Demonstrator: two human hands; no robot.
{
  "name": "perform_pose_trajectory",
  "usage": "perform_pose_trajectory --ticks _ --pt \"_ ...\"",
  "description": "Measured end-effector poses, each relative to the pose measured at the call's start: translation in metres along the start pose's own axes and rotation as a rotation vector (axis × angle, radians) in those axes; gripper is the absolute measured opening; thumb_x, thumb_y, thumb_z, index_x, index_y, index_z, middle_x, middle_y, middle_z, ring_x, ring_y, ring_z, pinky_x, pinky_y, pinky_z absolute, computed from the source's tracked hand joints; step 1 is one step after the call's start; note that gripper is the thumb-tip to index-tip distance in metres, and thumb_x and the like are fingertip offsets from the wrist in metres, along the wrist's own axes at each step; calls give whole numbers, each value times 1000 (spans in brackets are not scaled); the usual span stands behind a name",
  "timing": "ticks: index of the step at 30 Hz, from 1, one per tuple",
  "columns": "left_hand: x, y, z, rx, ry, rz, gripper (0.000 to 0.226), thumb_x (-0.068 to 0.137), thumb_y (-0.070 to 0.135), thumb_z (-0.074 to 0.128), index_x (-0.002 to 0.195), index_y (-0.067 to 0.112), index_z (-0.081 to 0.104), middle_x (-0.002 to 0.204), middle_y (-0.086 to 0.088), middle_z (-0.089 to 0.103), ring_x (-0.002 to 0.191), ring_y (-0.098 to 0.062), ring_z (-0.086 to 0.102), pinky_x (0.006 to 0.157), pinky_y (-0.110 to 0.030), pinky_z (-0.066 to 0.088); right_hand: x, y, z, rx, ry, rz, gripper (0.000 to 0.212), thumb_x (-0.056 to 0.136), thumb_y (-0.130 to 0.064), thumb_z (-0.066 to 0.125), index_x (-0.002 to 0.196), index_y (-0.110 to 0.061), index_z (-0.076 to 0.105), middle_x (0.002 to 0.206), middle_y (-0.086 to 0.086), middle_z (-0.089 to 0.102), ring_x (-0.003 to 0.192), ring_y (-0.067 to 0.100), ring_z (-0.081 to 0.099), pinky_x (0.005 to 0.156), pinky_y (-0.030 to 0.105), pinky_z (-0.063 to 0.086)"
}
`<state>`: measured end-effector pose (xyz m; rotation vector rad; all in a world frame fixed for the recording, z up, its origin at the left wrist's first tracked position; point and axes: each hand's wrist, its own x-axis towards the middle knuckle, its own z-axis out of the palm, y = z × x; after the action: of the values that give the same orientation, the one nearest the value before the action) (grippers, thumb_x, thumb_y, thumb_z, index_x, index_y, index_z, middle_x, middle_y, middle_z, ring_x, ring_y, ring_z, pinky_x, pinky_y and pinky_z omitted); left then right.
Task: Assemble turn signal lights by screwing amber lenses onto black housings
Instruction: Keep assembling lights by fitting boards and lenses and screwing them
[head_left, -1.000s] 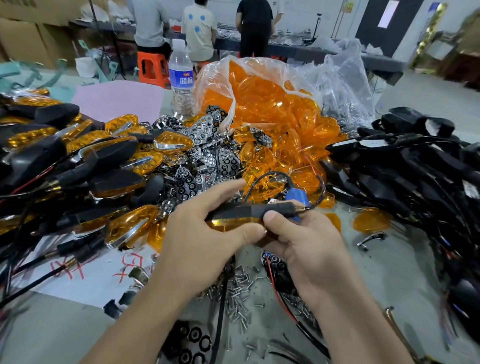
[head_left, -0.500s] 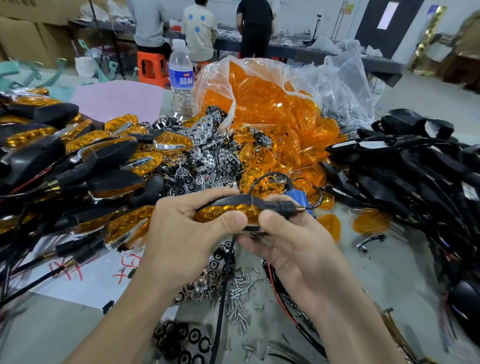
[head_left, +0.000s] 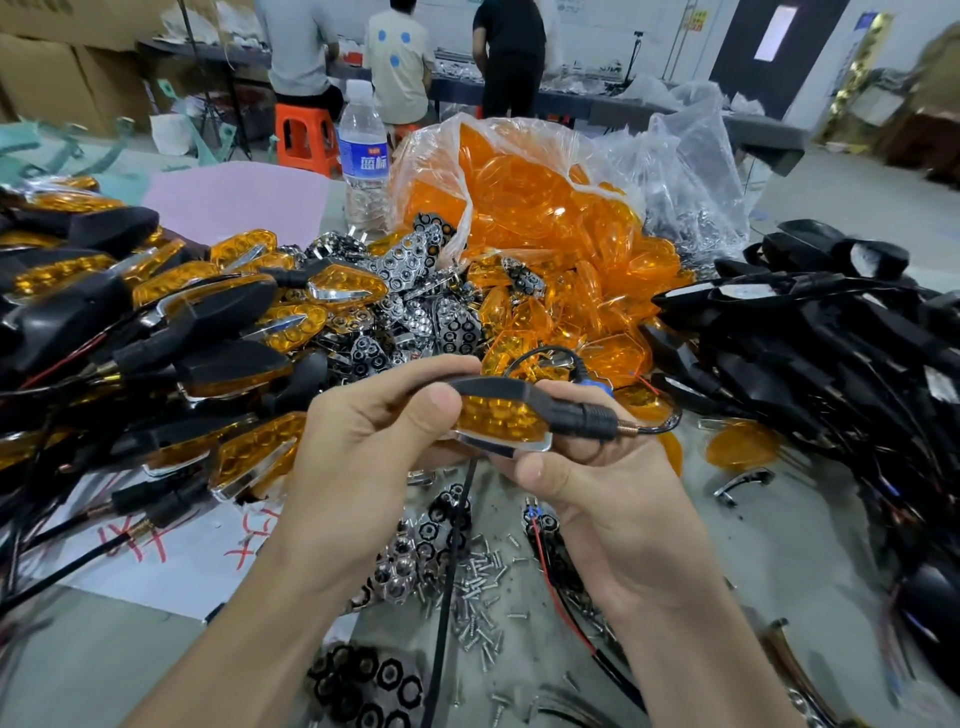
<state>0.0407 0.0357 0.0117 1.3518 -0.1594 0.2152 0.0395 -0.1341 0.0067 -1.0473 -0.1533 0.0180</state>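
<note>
I'm looking down on the worktop (head_left: 779, 519), and it is carrying a lot. A tangled heap of black housings (head_left: 831, 332) with their wires is filling the right side, and a stack of finished lights (head_left: 208, 322) is lying along the left. Behind the hands, a clear bag of amber lenses (head_left: 530, 197) is spilling towards me, with chrome reflector plates (head_left: 410, 270) heaped just beside it and a water bottle (head_left: 364, 156) standing upright at the back. Front and centre, the turn signal light (head_left: 493, 418) is being held above the worktop, amber lens facing me, black shell on top, stem pointing right. The left grip (head_left: 363, 441) is curling round its pointed end, thumb pressing on the lens. The right grip (head_left: 613, 499) is cupping it from below near the stem, thumb lying along the chrome lower edge. A black cable (head_left: 452, 545) is hanging down between the wrists. Loose screws (head_left: 483, 587) are lying scattered underneath.
</note>
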Motion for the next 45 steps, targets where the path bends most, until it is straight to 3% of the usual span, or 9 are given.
perform_pose_trajectory --ticks 9,13,20,25,28,32,34,37,45 --pt "6 -6 -3 -374 -35 -409 31 85 24 59 105 16 83 113 -15 77 91 -23 77 72 -27 62 1 3 2 -212 8 -177 58 52 19 85 99 -15 74 97 16 79 89 31 77 73 35 61" --pt "10 -12 -7 -367 89 -401 31 79 20 64 103 13 82 102 -14 78 61 -19 69 54 -27 58 -2 3 6 -390 0 -198 50 58 12 84 94 -22 74 91 8 79 82 25 78 69 28 60" --pt "5 -15 8 -493 16 -638 52 99 39 53 134 2 63 108 -18 73 86 -21 69 65 -34 62 -6 20 15 -726 122 -322 54 64 18 84 96 -23 74 96 -9 79 87 8 77 74 19 59" --pt "14 -14 -3 -559 144 -647 38 101 30 52 123 3 65 111 -18 77 98 -25 75 74 -38 63 5 2 15 -1037 -232 -190 43 88 17 62 129 5 67 114 9 75 96 3 74 69 1 49" --pt "23 -12 -19 -587 129 -622 39 98 28 53 128 5 63 116 -21 75 102 -30 76 69 -38 65 -8 4 5 -1115 -27 -285 62 74 22 59 115 -20 78 105 -23 77 103 -7 69 85 8 53" --pt "30 -17 -37 -609 -38 -595 50 88 35 57 124 4 74 114 -20 75 91 -32 77 70 -37 63 -4 -9 6 -1619 -66 -31 9 82 -28 74 86 -34 79 76 -17 74 81 3 68 80 22 56" --pt "32 -23 -41 -545 -137 -592 52 91 42 54 127 11 73 105 -16 75 84 -27 74 67 -35 61 -4 -11 9 -1770 -187 30 9 80 -39 74 87 -35 79 65 -13 65 78 9 60 87 26 49" --pt "35 -31 -39 -503 -178 -611 50 98 45 48 134 18 68 88 -13 68 70 -23 64 57 -31 56 -11 -1 20 -1793 -231 90 11 78 -35 76 89 -33 78 59 -14 51 70 6 50 83 25 40" --pt "37 -32 -21 -151 -74 -571 45 110 44 36 123 17 70 72 -16 65 49 -25 58 39 -26 44 -10 10 22 -1684 -215 160 13 86 -20 70 80 -25 80 74 -8 74 79 13 69 95 28 50"
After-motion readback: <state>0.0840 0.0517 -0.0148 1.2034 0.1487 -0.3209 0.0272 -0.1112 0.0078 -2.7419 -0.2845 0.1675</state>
